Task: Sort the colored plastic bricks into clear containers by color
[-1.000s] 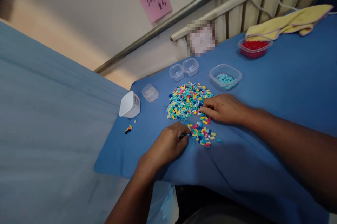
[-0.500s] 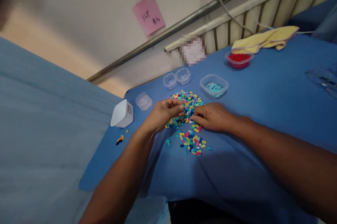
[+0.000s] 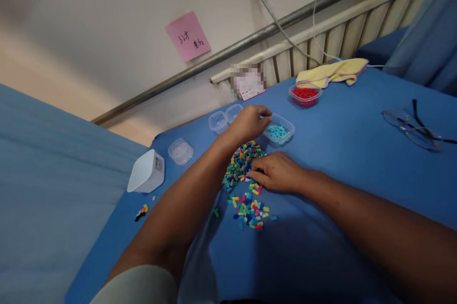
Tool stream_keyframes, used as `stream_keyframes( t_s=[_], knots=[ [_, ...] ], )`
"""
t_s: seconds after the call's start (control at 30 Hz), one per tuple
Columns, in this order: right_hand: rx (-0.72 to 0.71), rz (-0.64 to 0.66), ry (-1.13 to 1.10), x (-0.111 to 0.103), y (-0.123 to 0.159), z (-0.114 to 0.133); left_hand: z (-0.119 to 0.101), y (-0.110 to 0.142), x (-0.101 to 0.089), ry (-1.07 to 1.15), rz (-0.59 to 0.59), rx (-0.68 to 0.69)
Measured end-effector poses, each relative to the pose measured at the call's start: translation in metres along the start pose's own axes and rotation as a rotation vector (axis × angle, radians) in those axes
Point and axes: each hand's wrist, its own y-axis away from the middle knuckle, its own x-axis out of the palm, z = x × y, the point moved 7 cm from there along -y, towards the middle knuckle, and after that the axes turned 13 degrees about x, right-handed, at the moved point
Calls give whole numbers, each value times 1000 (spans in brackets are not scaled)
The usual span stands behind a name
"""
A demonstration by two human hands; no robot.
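Note:
My left hand (image 3: 252,122) is at the near-left rim of a clear plastic tub (image 3: 288,125) with light-blue pieces (image 3: 277,132) in it. Its thumb and fingers are bent together; anything between them is too small or hidden to make out. At the right side of a mixed pile of small coloured plastic pieces (image 3: 240,166) rests my right hand (image 3: 276,172), fingers curled and tips touching the pile. Whatever they pinch cannot be made out. A looser scatter of the same pieces (image 3: 252,211) lies nearer to me.
Two joined clear cups (image 3: 217,122), a clear lidded-looking cup (image 3: 181,151) and a white box (image 3: 147,171) stand left. A tub of red pieces (image 3: 305,95), a yellow cloth (image 3: 332,72) and eyeglasses (image 3: 410,127) are right on the blue-covered table (image 3: 357,166).
My left hand has moved from the pile up and right to the light-blue tub. My right hand stays at the pile. The view has shifted, bringing the eyeglasses further in.

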Motion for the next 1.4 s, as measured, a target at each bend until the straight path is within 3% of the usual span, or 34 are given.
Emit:
stream_keyframes(
  t_s=[0.13, 0.3, 0.4, 0.5, 0.6, 0.77, 0.87, 1.03, 1.1, 1.2, 1.3, 1.4],
  knots=[
    [-2, 7, -6, -1, 3, -1, 1, 38, -23, -11, -91, 2],
    [-5, 27, 9, 1, 5, -4, 13, 126, -45, -88, -180, -106],
    [-20, 38, 6, 2, 7, -6, 7, 189, -43, -177, -86, -142],
    [-34, 47, -6, 2, 9, -7, -2, 247, -28, -69, 94, -239],
    [-72, 55, 8, 3, 14, -4, -11, 283, -9, 17, 206, -330],
    [-226, 114, -11, 8, 31, 20, -22, 280, 13, 93, 109, -165],
    [-269, 181, -148, 5, 39, 27, -21, 267, 11, 83, 54, -78],
    [-185, 18, -163, -12, 34, 9, -8, 248, -6, -143, 46, -86],
    [-204, -12, -109, -8, 34, 8, -2, 241, -2, -216, 115, -91],
    [-322, -18, -52, 3, 41, 21, -1, 233, 13, -189, 178, 11],
    [-458, 16, -30, 12, 52, 35, -1, 234, 21, -86, 121, 138],
    [-464, -71, -31, 5, 53, 36, 6, 240, 13, -53, -14, 196]
  ],
)
